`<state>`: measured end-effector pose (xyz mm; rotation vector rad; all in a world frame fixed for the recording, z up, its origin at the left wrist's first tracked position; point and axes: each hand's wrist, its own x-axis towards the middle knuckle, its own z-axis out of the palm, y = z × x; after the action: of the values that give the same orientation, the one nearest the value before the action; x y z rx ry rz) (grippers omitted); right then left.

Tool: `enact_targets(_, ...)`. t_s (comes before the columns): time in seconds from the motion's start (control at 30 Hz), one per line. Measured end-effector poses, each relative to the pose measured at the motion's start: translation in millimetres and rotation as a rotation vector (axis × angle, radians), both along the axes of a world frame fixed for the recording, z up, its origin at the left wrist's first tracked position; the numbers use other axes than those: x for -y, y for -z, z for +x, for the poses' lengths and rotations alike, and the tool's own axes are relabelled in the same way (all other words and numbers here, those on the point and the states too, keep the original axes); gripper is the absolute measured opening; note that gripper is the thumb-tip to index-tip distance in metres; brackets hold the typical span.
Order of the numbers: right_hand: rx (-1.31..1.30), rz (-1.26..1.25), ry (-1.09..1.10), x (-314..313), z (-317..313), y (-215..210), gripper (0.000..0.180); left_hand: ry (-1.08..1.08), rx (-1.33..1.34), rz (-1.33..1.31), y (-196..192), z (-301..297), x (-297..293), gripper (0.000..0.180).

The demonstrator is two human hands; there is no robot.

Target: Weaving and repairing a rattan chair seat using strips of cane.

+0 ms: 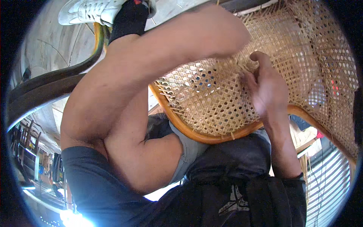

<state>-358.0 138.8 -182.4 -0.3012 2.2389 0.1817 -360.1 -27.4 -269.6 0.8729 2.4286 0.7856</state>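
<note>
My L. hand (232, 32), 1 o'clock: blurred, fingers hidden; can't tell if open or closed. My R. hand (271, 85), 2 o'clock: fingers partly curled at pale-tan woven-cane mesh (227, 102); grip unclear. Qty: mesh 1, approx. 2 o'clock; honey-brown curved wooden rim (193, 134), 1; white lace-up shoe (89, 13), 1, 11 o'clock; black fabric sock (129, 20), 1. L. forearm (162, 55) blocks pt. of mesh.

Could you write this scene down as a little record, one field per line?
Left hand: the left hand is blurred, over the woven cane; finger pose unclear
Right hand: the right hand is at the woven cane, fingers partly curled; grip unclear
Weave: open lattice, strand ends sticking out along the near edge
Frame: curved orange-brown frame bordering the weave
Clothing: dark shirt, grey shorts, black sock, white shoe
</note>
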Motion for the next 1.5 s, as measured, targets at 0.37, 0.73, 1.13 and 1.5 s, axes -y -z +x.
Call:
enact_targets(0.37,-0.231,-0.522,-0.363,-33.2,-2.4,12.7,0.028,-0.206,0.199,-0.491,-50.3,0.7,58.1,0.023)
enact_targets(0.73,-0.266,-0.758,-0.366,-60.5,-4.4,34.0,0.022,-0.214,0.180,-0.029,-26.7,11.7,-13.1,0.020)
enact_targets(1.13,-0.162,-0.669,-0.473,-45.9,-11.6,28.7,0.022,-0.229,0.206,0.104,-7.0,4.2,31.3,0.025)
enact_targets(1.5,-0.096,-0.511,-0.369,-21.2,-18.8,24.1,0.010,-0.291,-0.038,-0.297,-30.4,28.5,50.3,0.031)
